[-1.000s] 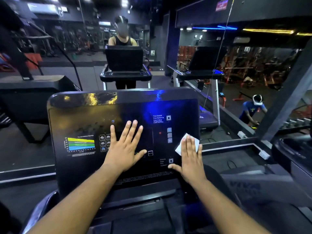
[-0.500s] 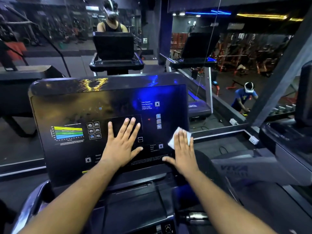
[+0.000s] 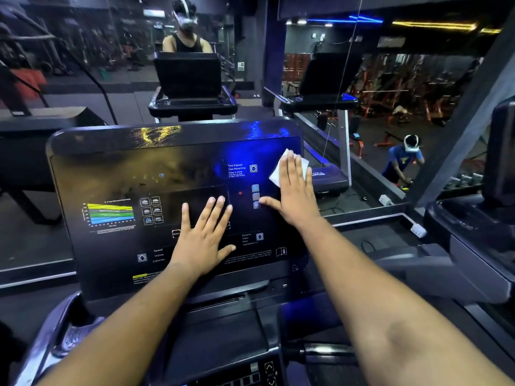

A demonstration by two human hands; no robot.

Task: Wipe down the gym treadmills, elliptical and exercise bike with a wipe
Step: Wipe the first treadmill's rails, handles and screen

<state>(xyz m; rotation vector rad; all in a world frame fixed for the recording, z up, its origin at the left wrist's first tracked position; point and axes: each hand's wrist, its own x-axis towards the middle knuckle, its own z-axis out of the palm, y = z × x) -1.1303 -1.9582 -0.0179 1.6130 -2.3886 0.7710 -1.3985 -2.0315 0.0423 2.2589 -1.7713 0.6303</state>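
A black glossy treadmill console panel [image 3: 111,176] fills the middle of the head view, with a coloured chart and printed labels on it. My left hand [image 3: 202,238] lies flat on the panel's centre, fingers spread. My right hand [image 3: 294,190] presses a white wipe [image 3: 278,174] flat against the panel's upper right part, fingers straight. Only the wipe's edges show around my fingers.
A mirror wall ahead reflects the treadmill [image 3: 189,79] and a person standing at it. A second treadmill console [image 3: 473,218] stands close on the right. Another person [image 3: 401,162] crouches in the right mirror. Below the panel lie a tray and buttons [image 3: 250,371].
My right hand has slid the wipe up from the panel's lower right to its upper right. My left hand stays flat at the centre. The view has moved closer and lower.
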